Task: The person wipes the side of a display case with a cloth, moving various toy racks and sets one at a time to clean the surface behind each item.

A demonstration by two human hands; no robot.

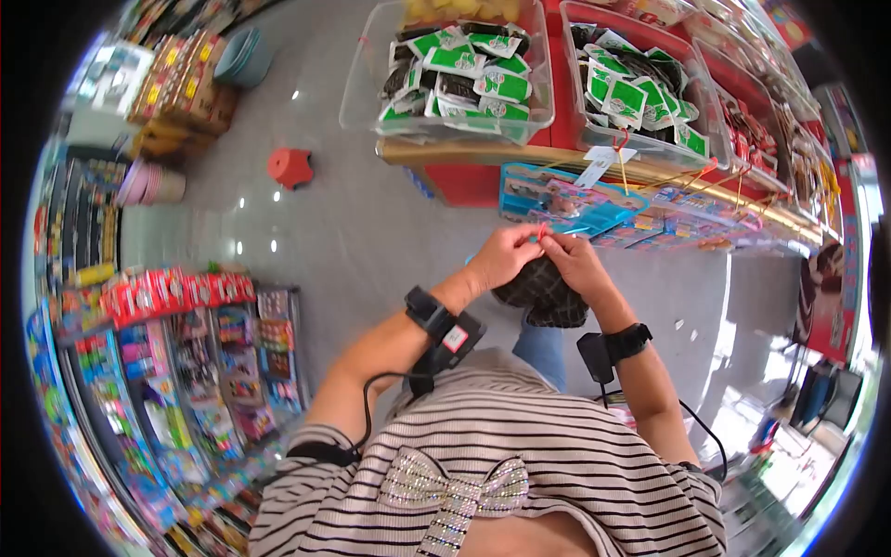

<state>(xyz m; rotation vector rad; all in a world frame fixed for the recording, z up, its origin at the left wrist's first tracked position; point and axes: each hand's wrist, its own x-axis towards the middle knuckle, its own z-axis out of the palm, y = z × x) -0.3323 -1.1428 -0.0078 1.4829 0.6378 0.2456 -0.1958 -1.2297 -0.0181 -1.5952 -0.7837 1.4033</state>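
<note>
Both hands meet in front of my body, near the shelf edge. My left hand [504, 253] pinches a small red string or tie [542, 234] from the left side. From the right, my right hand [573, 262] has its thumb and fingers closed on the same red piece. Just below the fingers is a dark checked item [548, 292], partly covered by my hands; whether it is attached to the red piece cannot be made out. A blue packaged toy set [566, 200] hangs from the shelf just beyond the hands.
Clear bins of green packets [355, 84] stand on a wooden-edged shelf [464, 153] ahead. A red stool [290, 168] is on the grey floor, with stacked boxes [186, 79] behind. Stocked racks [176, 371] stand at the left; red-framed displays [829, 269] are at the right.
</note>
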